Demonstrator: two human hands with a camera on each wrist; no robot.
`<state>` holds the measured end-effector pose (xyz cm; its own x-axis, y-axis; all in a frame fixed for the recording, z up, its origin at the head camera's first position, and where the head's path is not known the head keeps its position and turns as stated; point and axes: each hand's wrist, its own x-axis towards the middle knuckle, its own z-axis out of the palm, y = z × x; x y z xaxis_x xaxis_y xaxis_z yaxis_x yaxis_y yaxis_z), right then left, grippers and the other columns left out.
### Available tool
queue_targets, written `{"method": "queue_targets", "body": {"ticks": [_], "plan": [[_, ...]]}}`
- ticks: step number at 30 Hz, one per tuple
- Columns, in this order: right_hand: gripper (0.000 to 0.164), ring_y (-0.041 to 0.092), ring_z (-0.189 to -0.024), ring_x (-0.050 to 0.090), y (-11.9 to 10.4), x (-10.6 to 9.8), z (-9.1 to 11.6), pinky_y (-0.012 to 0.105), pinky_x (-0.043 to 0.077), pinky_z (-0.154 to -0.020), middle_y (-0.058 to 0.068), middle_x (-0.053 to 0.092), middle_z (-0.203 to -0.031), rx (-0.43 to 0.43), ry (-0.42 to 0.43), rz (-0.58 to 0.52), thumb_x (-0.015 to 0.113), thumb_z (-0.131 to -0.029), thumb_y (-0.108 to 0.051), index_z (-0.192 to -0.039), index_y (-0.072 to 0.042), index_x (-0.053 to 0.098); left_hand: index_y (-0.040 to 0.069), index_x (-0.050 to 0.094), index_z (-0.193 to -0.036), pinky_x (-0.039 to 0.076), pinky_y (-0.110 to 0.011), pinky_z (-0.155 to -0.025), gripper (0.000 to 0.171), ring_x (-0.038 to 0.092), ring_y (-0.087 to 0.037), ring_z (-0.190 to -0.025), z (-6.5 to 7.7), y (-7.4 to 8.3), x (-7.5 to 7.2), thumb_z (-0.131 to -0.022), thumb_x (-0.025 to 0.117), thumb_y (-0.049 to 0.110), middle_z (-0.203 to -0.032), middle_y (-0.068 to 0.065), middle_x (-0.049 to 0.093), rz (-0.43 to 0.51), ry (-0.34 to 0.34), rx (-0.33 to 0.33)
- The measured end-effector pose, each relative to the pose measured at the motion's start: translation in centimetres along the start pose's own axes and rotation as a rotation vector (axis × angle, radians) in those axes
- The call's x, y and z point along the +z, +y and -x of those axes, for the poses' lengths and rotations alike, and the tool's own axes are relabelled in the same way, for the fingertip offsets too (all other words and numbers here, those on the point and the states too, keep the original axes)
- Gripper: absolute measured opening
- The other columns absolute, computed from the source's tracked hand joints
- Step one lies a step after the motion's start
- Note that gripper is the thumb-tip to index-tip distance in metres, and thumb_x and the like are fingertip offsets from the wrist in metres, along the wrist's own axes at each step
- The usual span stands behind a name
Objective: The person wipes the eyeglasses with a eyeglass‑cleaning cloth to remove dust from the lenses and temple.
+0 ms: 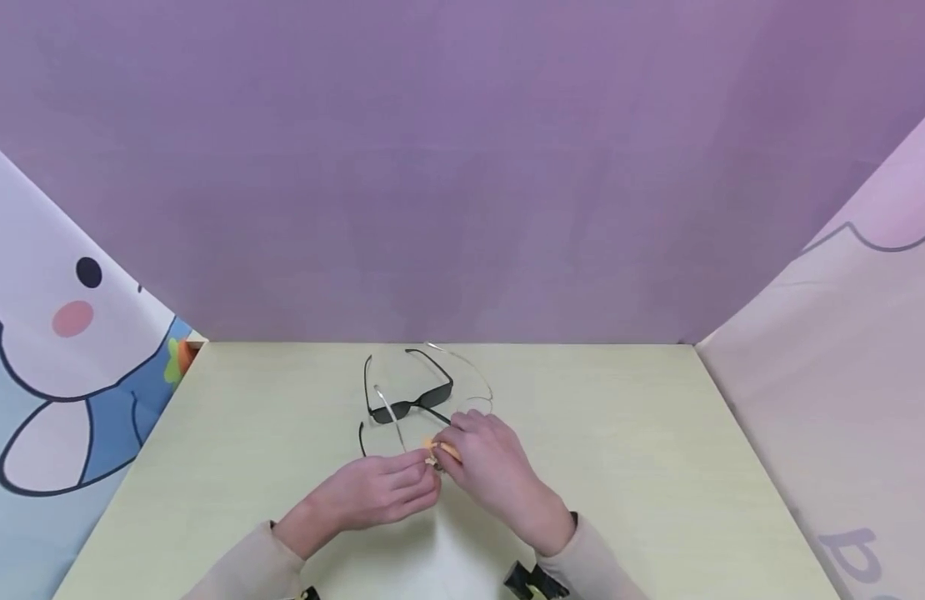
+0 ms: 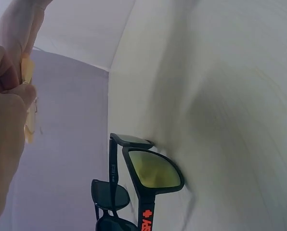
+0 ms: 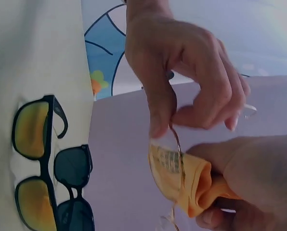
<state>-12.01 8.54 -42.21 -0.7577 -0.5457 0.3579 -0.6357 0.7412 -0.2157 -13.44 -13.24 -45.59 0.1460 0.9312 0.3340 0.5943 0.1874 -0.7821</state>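
My left hand point(image 1: 387, 490) pinches the rim of a pair of thin gold wire-framed glasses point(image 3: 177, 144) between thumb and forefinger, best seen in the right wrist view. My right hand point(image 1: 500, 471) holds an orange-yellow cloth point(image 3: 201, 185), folded around part of a clear lens; some print shows on the cloth. Both hands meet above the table, and the glasses' slender temples point(image 1: 391, 417) point away from me. The left wrist view shows just a strip of cloth point(image 2: 28, 72) beyond my left fingers. My right fingertips are partly hidden behind the cloth.
Black sunglasses point(image 1: 434, 395) rest on the table point(image 1: 620, 433) beyond my hands. Another black pair with yellow mirrored lenses point(image 2: 155, 173) and red lettering on its temple lies nearer, largely covered by my hands in the head view. A purple wall point(image 1: 462, 208) rises behind the table.
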Motion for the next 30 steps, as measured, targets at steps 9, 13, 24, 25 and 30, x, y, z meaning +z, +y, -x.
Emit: {"method": "queue_targets", "body": {"ticks": [9, 13, 24, 25, 30], "plan": [[0.007, 0.011, -0.079, 0.057, -0.3, 0.4, 0.2, 0.022, 0.052, -0.071, -0.004, 0.062, -0.085, -0.045, -0.056, -0.159, 0.077, -0.093, -0.016, -0.097, -0.010, 0.078, 0.013, 0.063, -0.110, 0.050, -0.029, -0.107, 0.036, 0.063, -0.014, -0.107, 0.0, 0.4, 0.1, -0.100, 0.036, -0.008, -0.110, 0.000, 0.067, 0.028, 0.006, -0.052], [0.008, 0.007, -0.078, 0.054, 0.3, -0.1, 0.7, 0.021, 0.051, -0.072, -0.007, 0.062, -0.085, -0.055, -0.088, -0.222, 0.076, -0.094, -0.017, -0.099, -0.013, 0.079, 0.013, 0.064, -0.111, 0.049, -0.029, -0.108, 0.037, 0.064, -0.013, -0.108, -0.2, 0.4, -0.1, -0.101, 0.035, -0.008, -0.110, 0.000, 0.067, 0.043, 0.004, -0.046], [0.010, 0.010, -0.072, 0.054, 0.4, 0.0, 0.4, 0.021, 0.045, -0.064, -0.006, 0.064, -0.080, -0.031, -0.005, -0.049, 0.079, -0.091, -0.021, -0.095, -0.013, 0.079, 0.014, 0.063, -0.110, 0.049, -0.029, -0.109, 0.038, 0.064, -0.012, -0.106, 0.1, 0.5, 0.0, -0.098, 0.037, -0.011, -0.109, 0.002, 0.066, 0.017, -0.001, -0.015], [0.009, 0.010, -0.073, 0.055, 0.3, 0.2, 0.3, 0.022, 0.046, -0.065, -0.005, 0.064, -0.081, -0.029, 0.000, -0.047, 0.078, -0.091, -0.020, -0.095, -0.012, 0.079, 0.014, 0.064, -0.110, 0.049, -0.029, -0.109, 0.038, 0.063, -0.012, -0.107, 0.2, 0.6, 0.1, -0.097, 0.038, -0.011, -0.109, 0.002, 0.067, 0.019, -0.002, -0.017], [0.010, 0.011, -0.074, 0.058, -0.3, 1.1, 0.0, 0.023, 0.048, -0.067, -0.004, 0.065, -0.082, -0.012, 0.018, -0.077, 0.080, -0.089, -0.019, -0.095, -0.011, 0.079, 0.014, 0.064, -0.111, 0.047, -0.028, -0.110, 0.039, 0.063, -0.012, -0.107, 0.2, 0.9, 0.1, -0.097, 0.037, -0.011, -0.111, 0.002, 0.067, 0.026, -0.017, -0.025]]}}
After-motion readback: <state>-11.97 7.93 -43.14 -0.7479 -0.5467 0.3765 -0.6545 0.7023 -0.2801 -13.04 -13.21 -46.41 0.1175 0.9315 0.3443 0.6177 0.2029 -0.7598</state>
